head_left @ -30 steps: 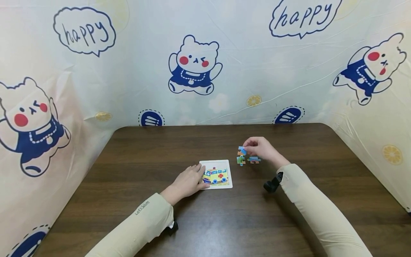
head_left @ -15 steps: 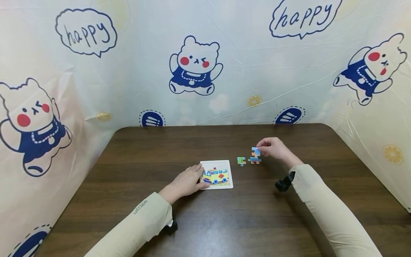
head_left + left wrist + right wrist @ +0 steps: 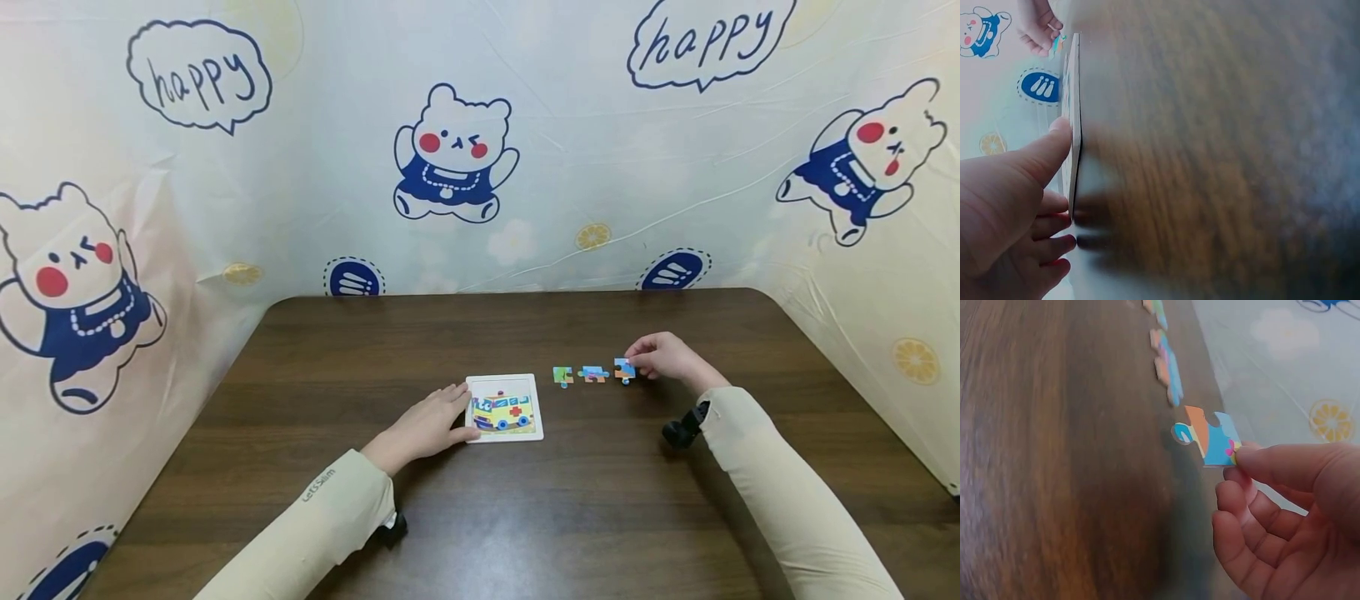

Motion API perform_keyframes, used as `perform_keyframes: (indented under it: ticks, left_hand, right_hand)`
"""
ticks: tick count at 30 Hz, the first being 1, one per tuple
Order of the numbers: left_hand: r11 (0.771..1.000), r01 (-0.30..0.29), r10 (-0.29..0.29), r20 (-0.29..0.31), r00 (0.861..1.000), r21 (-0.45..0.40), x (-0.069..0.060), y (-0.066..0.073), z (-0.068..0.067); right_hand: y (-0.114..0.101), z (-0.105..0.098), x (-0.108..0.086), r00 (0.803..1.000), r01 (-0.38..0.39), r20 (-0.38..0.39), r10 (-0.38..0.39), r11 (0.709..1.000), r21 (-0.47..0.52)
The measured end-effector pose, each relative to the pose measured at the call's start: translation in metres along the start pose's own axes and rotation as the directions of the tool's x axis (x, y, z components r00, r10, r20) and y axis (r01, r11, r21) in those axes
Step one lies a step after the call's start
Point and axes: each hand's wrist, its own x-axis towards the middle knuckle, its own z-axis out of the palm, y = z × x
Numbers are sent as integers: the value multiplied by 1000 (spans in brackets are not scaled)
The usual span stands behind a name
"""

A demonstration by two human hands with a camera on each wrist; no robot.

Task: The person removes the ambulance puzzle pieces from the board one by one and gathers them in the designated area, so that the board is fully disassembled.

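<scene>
My left hand (image 3: 426,425) rests at the left edge of a white square puzzle tray (image 3: 536,408) with a yellow ambulance picture, its thumb (image 3: 1054,147) and fingertips touching the edge in the left wrist view. Between thumb and index finger, my right hand (image 3: 667,358) pinches a blue and orange puzzle piece (image 3: 623,370); the right wrist view shows this piece (image 3: 1213,440) tilted, held by one corner. To its left lie a blue and pink piece (image 3: 593,374) and a green piece (image 3: 562,376), in a row with gaps between.
The brown wooden table (image 3: 480,517) extends around the tray and pieces. Behind it hangs a pale cloth (image 3: 570,167) printed with bears, orange slices and "happy" bubbles. A dark wrist camera (image 3: 684,427) sits by the right sleeve.
The right hand has carried its piece rightward past the middle piece and lowered it to the row's right end, turning it. The left hand has slid slightly left over the tray edge.
</scene>
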Motion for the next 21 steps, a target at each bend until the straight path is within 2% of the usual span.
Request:
perform_keyframes:
  ticks: [10, 21]
  left_hand:
    - [999, 3, -3, 10, 1000, 35, 1, 2, 0]
    - [996, -29, 29, 0, 1000, 79, 1, 2, 0]
  right_hand:
    - [10, 3, 5, 1000, 0, 6, 1, 1000, -17]
    - [11, 5, 8, 1000, 8, -8, -9, 998, -67]
